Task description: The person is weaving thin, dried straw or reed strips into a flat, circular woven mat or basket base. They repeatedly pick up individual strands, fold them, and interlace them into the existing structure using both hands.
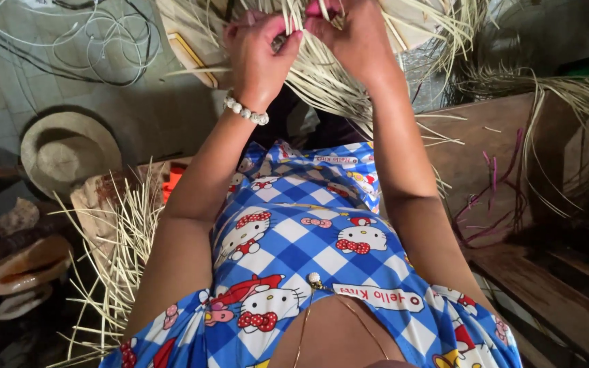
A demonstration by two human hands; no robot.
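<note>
Pale straw strips [322,75] are pinched in both hands [308,34] above a tiled floor [8,95] and wooden bench [485,136].

This looks like a small home workshop where people weave things from straw. Long pale straw strips [322,75] spill everywhere around the grip of both hands. Below and to the left of the grip, a finished straw hat [69,153] lies on the tiled floor [8,88]. More loose straw [121,252] is piled lower down on that side. To the right of the grip stands a rough wooden bench [485,136] with purple strips [495,184] and more straw hanging over it. Thin white cords [97,41] lie curled on the floor.
</note>
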